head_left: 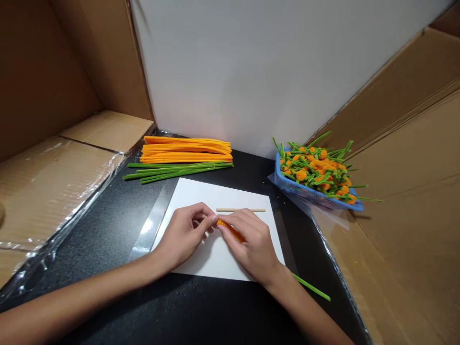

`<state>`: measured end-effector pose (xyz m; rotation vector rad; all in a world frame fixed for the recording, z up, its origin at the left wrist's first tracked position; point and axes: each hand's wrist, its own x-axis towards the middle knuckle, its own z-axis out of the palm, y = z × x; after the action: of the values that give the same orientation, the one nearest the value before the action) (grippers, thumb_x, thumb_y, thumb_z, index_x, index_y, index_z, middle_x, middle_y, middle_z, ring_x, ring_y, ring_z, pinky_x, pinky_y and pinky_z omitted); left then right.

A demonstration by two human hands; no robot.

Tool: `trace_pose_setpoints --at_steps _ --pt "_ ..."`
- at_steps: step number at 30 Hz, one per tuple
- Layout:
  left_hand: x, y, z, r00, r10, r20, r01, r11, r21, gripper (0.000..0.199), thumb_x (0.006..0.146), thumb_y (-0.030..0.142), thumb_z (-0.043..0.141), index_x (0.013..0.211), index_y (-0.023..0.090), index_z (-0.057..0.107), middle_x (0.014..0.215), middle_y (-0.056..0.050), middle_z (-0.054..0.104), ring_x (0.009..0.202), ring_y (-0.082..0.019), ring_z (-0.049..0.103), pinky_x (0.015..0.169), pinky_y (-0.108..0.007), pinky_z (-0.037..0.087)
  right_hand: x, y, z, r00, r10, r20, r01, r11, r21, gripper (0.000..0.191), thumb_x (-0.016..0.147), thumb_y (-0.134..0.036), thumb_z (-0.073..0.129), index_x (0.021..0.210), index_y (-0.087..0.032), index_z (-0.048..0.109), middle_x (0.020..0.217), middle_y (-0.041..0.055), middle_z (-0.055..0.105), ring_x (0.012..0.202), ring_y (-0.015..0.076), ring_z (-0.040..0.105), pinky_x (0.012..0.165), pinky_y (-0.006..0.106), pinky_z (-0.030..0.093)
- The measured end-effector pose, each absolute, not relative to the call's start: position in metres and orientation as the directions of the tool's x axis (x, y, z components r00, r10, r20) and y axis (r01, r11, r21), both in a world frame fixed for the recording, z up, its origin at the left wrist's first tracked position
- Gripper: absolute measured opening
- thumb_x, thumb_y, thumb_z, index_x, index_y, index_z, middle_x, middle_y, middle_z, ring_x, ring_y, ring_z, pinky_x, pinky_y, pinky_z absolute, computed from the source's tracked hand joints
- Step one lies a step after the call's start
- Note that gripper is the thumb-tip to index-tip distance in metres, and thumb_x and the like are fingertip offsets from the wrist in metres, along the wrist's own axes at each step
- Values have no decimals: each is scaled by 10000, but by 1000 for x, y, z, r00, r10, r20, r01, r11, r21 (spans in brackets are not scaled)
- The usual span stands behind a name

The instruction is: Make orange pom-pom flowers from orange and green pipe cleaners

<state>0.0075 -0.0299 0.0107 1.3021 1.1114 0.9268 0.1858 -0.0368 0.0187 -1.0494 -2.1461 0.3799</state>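
Over a white sheet (219, 258), my right hand (253, 239) is wrapped round an orange fuzzy piece (234, 231), whose end shows between thumb and fingers. My left hand (189, 230) meets it at the fingertips, with thumb and index finger pinched together near the orange end; what they hold, if anything, is too small to make out. Just beyond the hands a thin wooden stick (240, 210) lies on the sheet. A green stem (312, 288) sticks out from beneath my right forearm.
Orange pipe cleaners (187, 150) and green pipe cleaners (179, 170) lie at the back left of the black table (108, 230). A blue basket (305, 192) full of orange and green pieces stands at the back right. Cardboard walls (406, 143) flank both sides.
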Motion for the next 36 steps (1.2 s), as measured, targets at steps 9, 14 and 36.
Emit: trace_pose_setpoints --at_steps 9,14,36 --pt "4 -29 10 132 990 -44 215 15 976 248 901 402 579 824 172 631 718 -8 656 632 -127 606 564 -232 455 187 -36 23 -382 799 464 518 601 -609 111 898 -127 614 959 -196 677 890 33 721 823 178 617 764 329 481" --pt "4 -27 15 282 959 -41 79 19 997 251 892 428 604 890 178 626 795 -10 654 703 -128 612 630 -237 504 189 -35 24 -370 810 455 507 587 -631 120 901 -145 625 994 -201 677 918 27 730 832 173 620 763 322 481" --pt "-19 18 5 -124 975 -185 -478 105 872 307 693 338 831 853 140 659 783 -18 688 736 -110 667 628 -165 534 222 -13 26 -159 975 159 450 214 -867 125 841 -257 670 924 -189 735 875 45 740 785 182 667 743 318 527"
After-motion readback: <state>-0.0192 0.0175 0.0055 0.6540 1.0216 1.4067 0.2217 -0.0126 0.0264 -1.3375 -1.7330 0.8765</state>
